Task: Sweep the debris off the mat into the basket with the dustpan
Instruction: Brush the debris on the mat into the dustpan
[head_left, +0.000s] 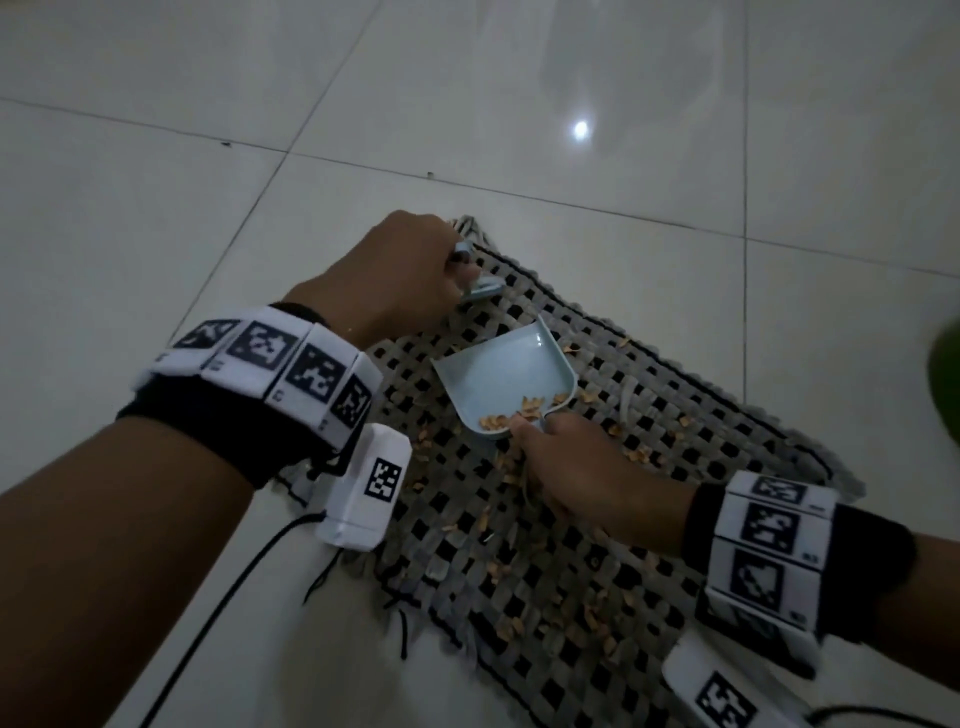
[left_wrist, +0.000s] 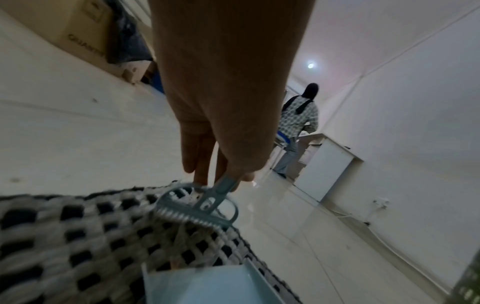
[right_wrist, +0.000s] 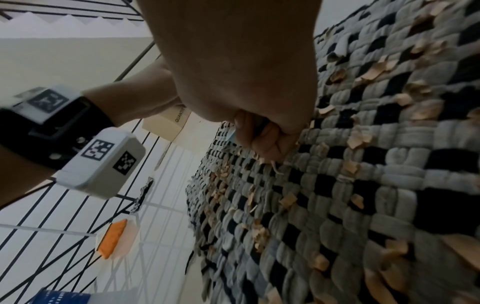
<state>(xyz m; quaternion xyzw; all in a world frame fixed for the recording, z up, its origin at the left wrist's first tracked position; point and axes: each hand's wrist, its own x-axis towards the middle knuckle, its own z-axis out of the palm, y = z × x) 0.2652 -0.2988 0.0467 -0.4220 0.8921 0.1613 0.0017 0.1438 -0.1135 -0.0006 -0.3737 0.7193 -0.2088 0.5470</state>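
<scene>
The left hand (left_wrist: 228, 115) grips a small blue-grey brush (left_wrist: 200, 207) over the woven mat (left_wrist: 78, 236), the pale blue dustpan (left_wrist: 207, 288) just below.

Woven mat (head_left: 675, 415) lies on tiled floor (head_left: 156, 234). Dustpan (head_left: 498, 374) sits on mat's far-centre part, brush (head_left: 480, 288) just beyond it to the left near mat's far corner. Debris (head_left: 519, 410) lies in dustpan's near end and across mat.

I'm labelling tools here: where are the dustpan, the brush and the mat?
dustpan (head_left: 498, 376), head view, bare inner floor of the pan.
brush (left_wrist: 193, 214), left wrist view, its bristle bar.
mat (head_left: 691, 415), head view, woven surface right of the pan.
</scene>
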